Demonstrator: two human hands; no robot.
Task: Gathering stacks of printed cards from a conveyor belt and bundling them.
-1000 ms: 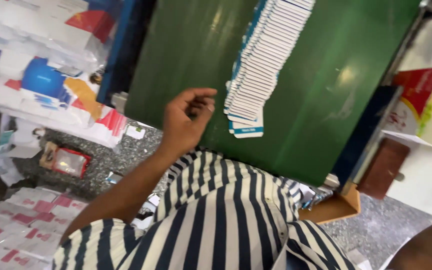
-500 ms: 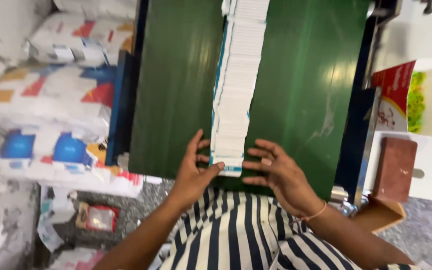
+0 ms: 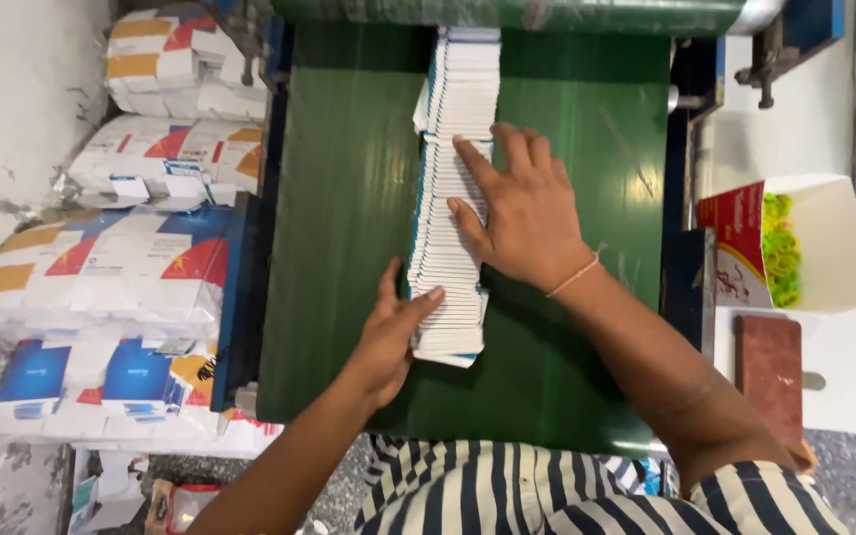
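Row of flat white cartons (image 3: 451, 188) lies overlapped along green belt (image 3: 349, 198). Right hand (image 3: 517, 213) rests flat, fingers spread, on the row's middle, pinning it. Left hand (image 3: 393, 332) cups the near end, thumb on top, squaring the edges. Neither hand is clenched.

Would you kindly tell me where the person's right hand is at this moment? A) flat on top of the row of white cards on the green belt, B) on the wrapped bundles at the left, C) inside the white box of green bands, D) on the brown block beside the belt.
A: the right hand lies palm down on the row of white cards on the green belt.
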